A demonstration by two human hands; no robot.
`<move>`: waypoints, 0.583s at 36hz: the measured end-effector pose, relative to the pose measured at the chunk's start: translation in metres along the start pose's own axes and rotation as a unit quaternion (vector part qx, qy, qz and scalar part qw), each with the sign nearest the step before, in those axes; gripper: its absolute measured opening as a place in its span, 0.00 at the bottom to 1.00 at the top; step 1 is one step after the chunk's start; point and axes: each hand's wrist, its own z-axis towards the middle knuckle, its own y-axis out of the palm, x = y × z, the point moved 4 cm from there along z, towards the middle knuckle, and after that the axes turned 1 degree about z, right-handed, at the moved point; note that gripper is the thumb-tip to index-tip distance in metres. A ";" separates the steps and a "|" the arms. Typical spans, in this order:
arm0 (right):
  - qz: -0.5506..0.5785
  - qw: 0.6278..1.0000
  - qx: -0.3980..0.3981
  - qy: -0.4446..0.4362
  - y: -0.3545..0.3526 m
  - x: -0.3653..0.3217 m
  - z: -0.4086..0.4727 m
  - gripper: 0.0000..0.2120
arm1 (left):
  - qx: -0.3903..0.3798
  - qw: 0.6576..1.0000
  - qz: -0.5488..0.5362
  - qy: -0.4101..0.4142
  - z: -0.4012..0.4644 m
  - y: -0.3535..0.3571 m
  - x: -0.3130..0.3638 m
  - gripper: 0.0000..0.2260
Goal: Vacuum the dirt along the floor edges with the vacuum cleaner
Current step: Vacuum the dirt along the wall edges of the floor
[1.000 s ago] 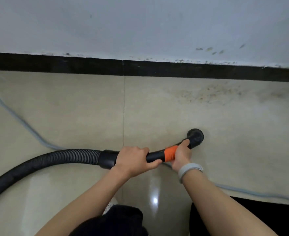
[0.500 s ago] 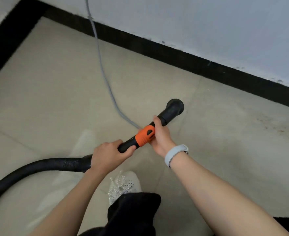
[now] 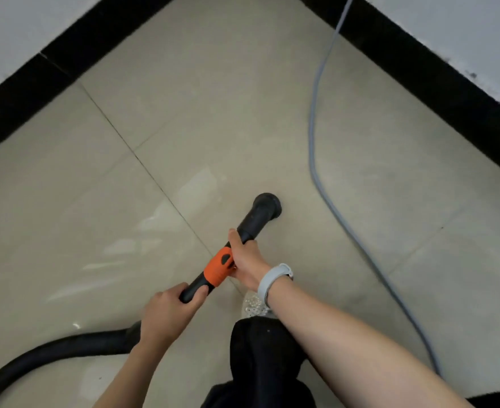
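The black vacuum wand [image 3: 253, 219] with an orange collar [image 3: 218, 267] points up and to the right, and its round nozzle [image 3: 267, 204] sits over the beige floor tiles. My left hand [image 3: 169, 312] grips the wand's lower end where the ribbed black hose [image 3: 51, 354] joins. My right hand [image 3: 244, 259], with a pale wristband, grips the wand just above the orange collar. The nozzle is well away from both black skirting boards [image 3: 437, 92]. No dirt shows on the floor here.
A grey power cord [image 3: 313, 148] runs from the top right corner down the floor to the lower right. A second black skirting [image 3: 51, 78] runs along the left wall. My shoe [image 3: 253, 306] and dark trouser leg [image 3: 260, 360] are below the wand.
The view has swung left into a room corner, so the dirty wall edge is out of sight. Both hands keep their grip on the wand, and the nozzle now points toward the corner.
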 end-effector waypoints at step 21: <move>-0.071 0.992 0.077 -0.072 0.007 -0.030 0.032 0.44 | 0.053 0.997 -0.028 -0.050 0.008 0.010 0.026 0.20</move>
